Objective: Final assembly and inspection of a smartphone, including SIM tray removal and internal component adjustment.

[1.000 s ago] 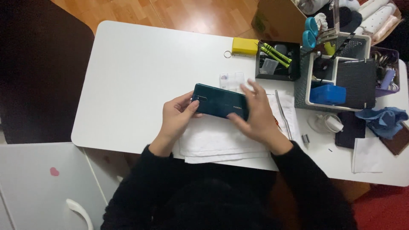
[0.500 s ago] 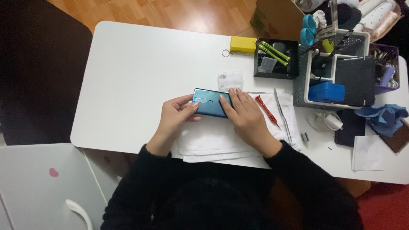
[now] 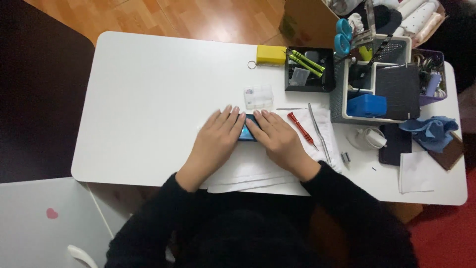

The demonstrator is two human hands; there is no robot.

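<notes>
Both hands [image 3: 246, 136] flat — blue phone [image 3: 247, 132]

It looked like a home repair corner — a white desk [image 3: 148, 89] on wood flooring [image 3: 198, 20], crowded with a tool organizer [image 3: 382, 84], precision screwdrivers [image 3: 306, 61], tweezers [image 3: 320, 134] — and a small parts box [image 3: 258, 96].

- Left hand [image 3: 215, 139] — bare, no ring, watch or glove in view.
- Right hand [image 3: 278, 139] — also bare, with short, plain nails on the fingers [image 3: 258, 120].
- Sleeves [image 3: 342, 208] — long, black, soft-looking knit, ending at the wrists.
- Black top fills the lower frame.
</notes>
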